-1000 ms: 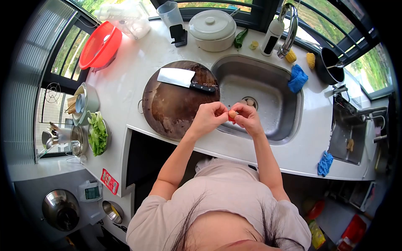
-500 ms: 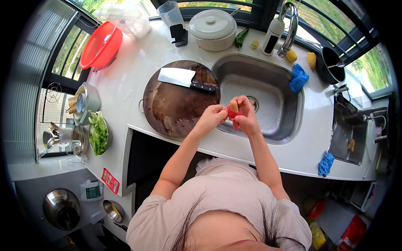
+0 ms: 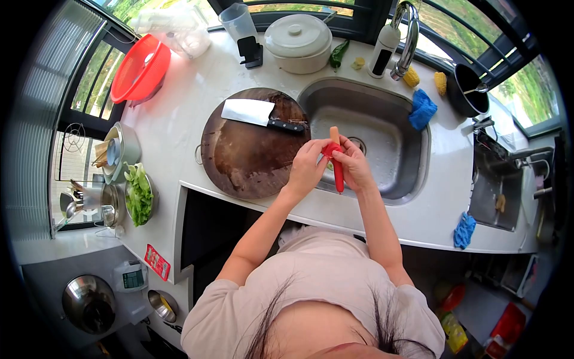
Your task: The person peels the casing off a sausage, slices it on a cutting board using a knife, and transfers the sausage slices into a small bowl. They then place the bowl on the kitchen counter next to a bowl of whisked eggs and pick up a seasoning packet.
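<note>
An orange-pink sausage (image 3: 334, 134) stands out of a red wrapper (image 3: 339, 175) above the near left edge of the steel sink (image 3: 382, 119). My left hand (image 3: 307, 164) pinches the peeled-back part of the wrapper. My right hand (image 3: 354, 164) grips the sausage from the right, with the wrapped end hanging below its fingers. Left of the sink, a cleaver (image 3: 248, 112) with a black handle lies on the round wooden board (image 3: 245, 155).
A lidded white pot (image 3: 298, 45), a green pepper (image 3: 339, 54) and the faucet (image 3: 412, 42) are behind the sink. A red basket (image 3: 140, 70) and leafy greens (image 3: 139, 195) are on the left. Blue cloths (image 3: 423, 109) and a black pot (image 3: 468, 90) are on the right.
More of the sausage shows above the red wrapper, and the wrapped end now hangs down between my hands. The whole view has shifted slightly.
</note>
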Motion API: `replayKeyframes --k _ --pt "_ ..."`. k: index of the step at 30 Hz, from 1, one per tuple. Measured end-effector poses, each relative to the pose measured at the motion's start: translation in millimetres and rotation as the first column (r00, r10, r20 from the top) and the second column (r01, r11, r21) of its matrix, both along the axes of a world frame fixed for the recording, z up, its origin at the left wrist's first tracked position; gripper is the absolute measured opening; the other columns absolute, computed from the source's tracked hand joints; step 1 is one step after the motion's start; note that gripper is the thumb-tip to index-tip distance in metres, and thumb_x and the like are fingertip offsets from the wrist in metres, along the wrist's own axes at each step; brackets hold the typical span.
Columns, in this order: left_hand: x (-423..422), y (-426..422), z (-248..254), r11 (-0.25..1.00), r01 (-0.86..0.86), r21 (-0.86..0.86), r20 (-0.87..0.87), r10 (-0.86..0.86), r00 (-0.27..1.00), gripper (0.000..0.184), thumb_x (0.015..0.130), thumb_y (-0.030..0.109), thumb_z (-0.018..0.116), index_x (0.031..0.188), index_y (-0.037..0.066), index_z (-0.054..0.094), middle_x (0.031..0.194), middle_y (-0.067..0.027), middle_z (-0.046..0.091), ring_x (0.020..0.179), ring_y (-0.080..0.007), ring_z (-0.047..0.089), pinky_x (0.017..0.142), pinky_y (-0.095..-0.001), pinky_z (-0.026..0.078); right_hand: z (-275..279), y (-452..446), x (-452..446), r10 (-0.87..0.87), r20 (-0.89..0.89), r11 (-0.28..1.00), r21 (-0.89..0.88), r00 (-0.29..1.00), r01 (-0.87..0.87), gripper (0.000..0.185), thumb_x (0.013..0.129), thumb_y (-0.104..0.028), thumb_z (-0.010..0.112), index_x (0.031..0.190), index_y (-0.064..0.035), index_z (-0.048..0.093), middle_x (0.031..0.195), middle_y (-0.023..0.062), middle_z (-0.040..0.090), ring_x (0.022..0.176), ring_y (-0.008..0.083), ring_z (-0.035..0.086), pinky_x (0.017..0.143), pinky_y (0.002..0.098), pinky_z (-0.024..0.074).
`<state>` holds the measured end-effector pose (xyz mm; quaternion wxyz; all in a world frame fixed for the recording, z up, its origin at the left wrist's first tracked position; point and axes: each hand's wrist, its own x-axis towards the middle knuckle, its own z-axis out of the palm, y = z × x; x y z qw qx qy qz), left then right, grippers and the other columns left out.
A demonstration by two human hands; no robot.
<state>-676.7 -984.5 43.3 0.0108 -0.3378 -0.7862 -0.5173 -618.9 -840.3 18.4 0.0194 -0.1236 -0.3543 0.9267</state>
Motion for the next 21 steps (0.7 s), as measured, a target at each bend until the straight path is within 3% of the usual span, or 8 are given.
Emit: replayKeyframes --k 2,5,6,9,10,16,19,21 --pt "-4.3 -1.0 -5.1 0.999 -0.004 -0.041 -0.1 0.0 0.995 0.025 0.083 -0.002 0.063 0.108 0.002 0.064 0.098 -0.0153 0.066 0.089 -0.0315 0.064 0.077 -0.0389 0.051 -0.2 1.1 2.5 0.013 0.016 1.0 -0.026 1.0 -0.013 0.053 0.088 -0.004 0.067 0.135 0.002 0.043 0.115 0.009 0.058 0.105 0.0176 0.061 0.09 0.0317 0.0533" --pt "-10.2 2.0 -5.2 0.996 -0.075 -0.055 -0.18 0.064 0.982 0.014 0.084 0.0 0.062 0.098 0.002 0.065 0.088 -0.0146 0.066 0.084 -0.0329 0.063 0.073 -0.0393 0.051 3.5 0.4 9.0 0.121 0.113 0.983 0.123 0.986 -0.135 0.051 0.088 -0.005 0.067 0.134 -0.0003 0.045 0.115 0.0081 0.059 0.102 0.0178 0.062 0.086 0.0313 0.0562" --pt "-12.1 2.5 -6.1 0.993 -0.104 -0.058 -0.195 0.091 0.977 0.013 0.084 0.0 0.063 0.096 0.002 0.065 0.087 -0.014 0.065 0.083 -0.0324 0.063 0.073 -0.0396 0.051 -2.1 -3.7 10.8 0.104 0.157 0.954 0.264 0.982 -0.143 0.037 0.092 -0.011 0.065 0.125 -0.0016 0.054 0.104 0.0051 0.063 0.088 0.0129 0.064 0.072 0.0268 0.0563" --pt "-13.6 3.1 -8.2 0.992 -0.103 -0.078 -0.249 0.081 0.965 0.012 0.082 0.0 0.064 0.094 0.002 0.064 0.084 -0.0133 0.064 0.08 -0.0319 0.062 0.069 -0.0396 0.05 -11.8 -4.3 15.5 0.089 0.279 0.848 0.483 0.956 -0.22 0.024 0.096 -0.017 0.061 0.113 -0.0012 0.061 0.087 0.002 0.063 0.069 0.0075 0.061 0.058 0.0221 0.0494" --pt "-10.6 3.2 -6.5 0.994 -0.066 -0.086 -0.256 0.042 0.966 0.013 0.082 -0.001 0.064 0.095 0.001 0.065 0.083 -0.0137 0.064 0.079 -0.0323 0.062 0.069 -0.0398 0.05 -18.3 -10.9 13.7 0.008 0.21 0.867 0.486 0.978 -0.111 0.024 0.098 -0.023 0.058 0.105 -0.0011 0.064 0.073 -0.0008 0.061 0.058 0.0045 0.054 0.051 0.02 0.0415" --pt "12.4 1.5 -14.5 0.984 0.086 -0.155 -0.268 -0.126 0.955 0.012 0.079 -0.001 0.066 0.09 0.002 0.063 0.079 -0.013 0.062 0.076 -0.0306 0.061 0.067 -0.0398 0.05 -25.5 -14.2 4.7 -0.206 0.142 0.669 0.742 0.968 0.033 0.016 0.093 -0.012 0.057 0.1 0.0012 0.064 0.071 0.0024 0.062 0.055 0.0068 0.055 0.046 0.0234 0.0425" --pt "17.7 -2.7 -18.8 0.978 0.116 -0.172 -0.25 -0.158 0.955 0.012 0.079 -0.002 0.067 0.09 0.001 0.063 0.079 -0.0135 0.063 0.077 -0.0312 0.062 0.068 -0.04 0.051 -21.8 -14.4 5.4 -0.287 0.198 0.671 0.74 0.937 0.049 0.016 0.091 -0.008 0.056 0.098 0.0017 0.066 0.071 0.0051 0.064 0.055 0.009 0.056 0.046 0.0255 0.0436" --pt "16.2 -3.8 -18.8 0.99 0.085 -0.112 -0.21 -0.107 0.972 0.009 0.081 -0.003 0.065 0.089 0.0 0.064 0.081 -0.0148 0.063 0.078 -0.033 0.062 0.07 -0.04 0.051 -20.8 -10.6 7.4 -0.2 0.297 0.663 0.742 0.934 -0.094 0.019 0.092 -0.012 0.057 0.102 0.0018 0.065 0.071 0.006 0.064 0.057 0.0096 0.058 0.05 0.0263 0.0451"
